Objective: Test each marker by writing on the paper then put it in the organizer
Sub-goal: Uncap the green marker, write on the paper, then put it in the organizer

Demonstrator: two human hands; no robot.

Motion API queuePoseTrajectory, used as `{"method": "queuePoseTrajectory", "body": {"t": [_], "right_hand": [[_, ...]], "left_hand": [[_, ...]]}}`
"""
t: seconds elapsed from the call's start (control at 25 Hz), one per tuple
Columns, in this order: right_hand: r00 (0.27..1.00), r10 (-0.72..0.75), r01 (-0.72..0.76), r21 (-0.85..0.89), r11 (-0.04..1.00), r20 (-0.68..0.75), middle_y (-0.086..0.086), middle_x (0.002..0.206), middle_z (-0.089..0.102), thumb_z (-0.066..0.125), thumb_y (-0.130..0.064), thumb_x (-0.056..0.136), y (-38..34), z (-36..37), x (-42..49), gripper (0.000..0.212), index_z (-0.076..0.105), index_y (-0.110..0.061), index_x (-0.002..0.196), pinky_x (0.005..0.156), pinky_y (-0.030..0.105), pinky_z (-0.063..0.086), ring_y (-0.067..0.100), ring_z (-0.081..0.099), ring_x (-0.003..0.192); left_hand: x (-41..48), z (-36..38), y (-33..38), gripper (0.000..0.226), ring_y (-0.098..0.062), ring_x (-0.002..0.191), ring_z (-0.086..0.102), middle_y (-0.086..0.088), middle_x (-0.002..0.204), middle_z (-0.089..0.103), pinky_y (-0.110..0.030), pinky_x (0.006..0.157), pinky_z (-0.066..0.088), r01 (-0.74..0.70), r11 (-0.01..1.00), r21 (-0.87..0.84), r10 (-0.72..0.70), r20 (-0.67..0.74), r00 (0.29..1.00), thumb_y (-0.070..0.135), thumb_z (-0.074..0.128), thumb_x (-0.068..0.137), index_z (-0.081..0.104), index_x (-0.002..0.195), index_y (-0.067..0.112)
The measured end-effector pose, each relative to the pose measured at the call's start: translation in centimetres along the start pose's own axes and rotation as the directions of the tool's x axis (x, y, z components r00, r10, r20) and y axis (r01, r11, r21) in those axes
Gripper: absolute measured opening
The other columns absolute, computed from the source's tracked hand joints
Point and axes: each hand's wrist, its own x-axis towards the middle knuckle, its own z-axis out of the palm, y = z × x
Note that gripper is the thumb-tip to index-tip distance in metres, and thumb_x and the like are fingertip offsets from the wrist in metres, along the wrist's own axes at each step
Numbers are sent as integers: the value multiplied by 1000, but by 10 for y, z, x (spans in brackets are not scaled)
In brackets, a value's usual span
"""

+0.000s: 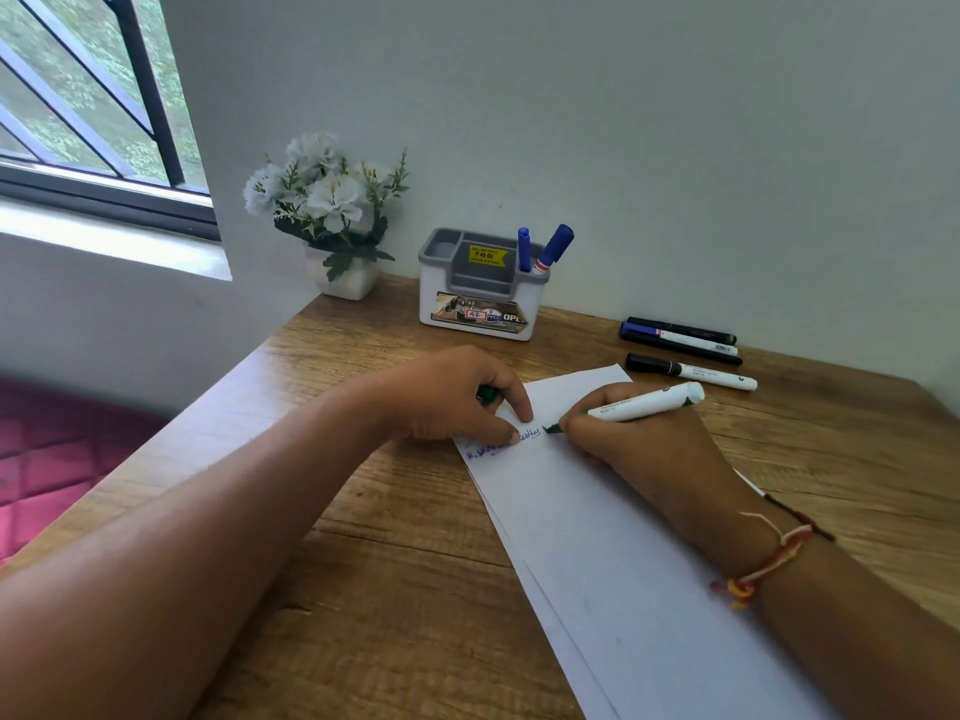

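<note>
Two blue-capped markers already stand in the right-hand compartment of the organizer, so that part of the job looks finished. In front of the organizer lies the paper on the table, with some blue writing near its far left corner.

The right grip is closed around a white-bodied green marker, whose tip rests on the paper just right of that writing: this one looks to be mid-test. The left grip, also in front of the organizer, has its fingers curled over what looks like the green cap, while its fingertips pin the sheet down.

To the right of the organizer, well apart from it, a black-capped marker lies on the table. Just behind it is a tight cluster of further markers, three as far as I can tell. None of these has reached the organizer, so I judge the task under halfway done. The green marker must still be capped and stowed, and the others tested.
</note>
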Motion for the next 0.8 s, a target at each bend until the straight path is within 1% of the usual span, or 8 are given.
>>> {"method": "queuePoseTrajectory", "body": {"t": [0.12, 0.2, 0.24, 0.32, 0.48, 0.6, 0.68, 0.8], "right_hand": [[1000, 2, -2, 25, 1000, -7, -8, 74, 74, 74, -21, 81, -1, 0, -2, 5, 79, -21, 80, 48, 9, 45, 0, 65, 65], [1000, 11, -11, 16, 1000, -2, -7, 73, 73, 74, -22, 80, -2, 0, -2, 5, 79, -21, 79, 46, 9, 44, 0, 64, 63], [1000, 15, -15, 5, 1000, -2, -7, 73, 73, 74, -22, 80, -2, 1, -2, 5, 79, -21, 80, 46, 9, 43, 1, 64, 64], [1000, 25, -25, -37, 999, -6, -5, 77, 73, 73, -23, 82, -2, 1, -1, 5, 78, -21, 83, 47, 9, 42, 5, 64, 69], [999, 43, -43, -88, 995, -7, 1, 86, 73, 71, -23, 86, -3, 2, 1, 6, 76, -20, 88, 59, 19, 43, 14, 65, 80], [998, 55, -57, -40, 998, -39, 0, 82, 73, 72, -23, 84, -3, 2, 1, 4, 76, -20, 83, 59, 22, 44, 15, 65, 77], [996, 67, -68, -15, 998, -66, 0, 80, 73, 73, -24, 82, -3, 2, 0, 5, 76, -20, 81, 59, 23, 44, 14, 65, 75], [997, 59, -61, -45, 997, -39, -3, 81, 74, 73, -24, 82, -5, 2, -1, 5, 76, -21, 83, 55, 18, 44, 11, 66, 75]], "left_hand": [[0, 0, 2, 26, -9, 92, 55, 20, 102, 55, -26, 81, 50, 12, 1000, 5, -12, 8, 1000, 34, 76, 85, 72, 110, 39], [-1, -1, 3, 26, -9, 91, 54, 24, 100, 53, -23, 78, 48, 8, 1000, 14, -8, 12, 1000, 34, 75, 86, 72, 111, 38], [-1, -1, 3, 26, -8, 91, 54, 25, 99, 52, -23, 77, 46, 5, 1000, 17, -5, 13, 1000, 34, 75, 86, 72, 111, 38], [-1, -1, 1, 25, -8, 93, 54, 25, 100, 52, -23, 80, 47, 1, 1000, 16, -1, 11, 1000, 34, 75, 86, 72, 110, 39], [0, 0, 0, 23, -9, 97, 55, 24, 104, 54, -28, 88, 50, 5, 1000, -12, -5, 20, 1000, 34, 76, 85, 71, 106, 41], [1, 0, -1, 22, -11, 101, 56, 20, 112, 56, -31, 93, 52, 9, 1000, -25, -9, 26, 1000, 34, 76, 85, 71, 105, 42], [1, 0, -1, 23, -11, 100, 57, 18, 112, 58, -32, 93, 53, 7, 1000, -19, -6, 19, 1000, 35, 76, 84, 72, 106, 42], [0, 0, -1, 24, -11, 94, 57, 18, 103, 58, -28, 85, 53, 0, 1000, -15, 0, 10, 1000, 35, 76, 85, 72, 107, 41]]}}
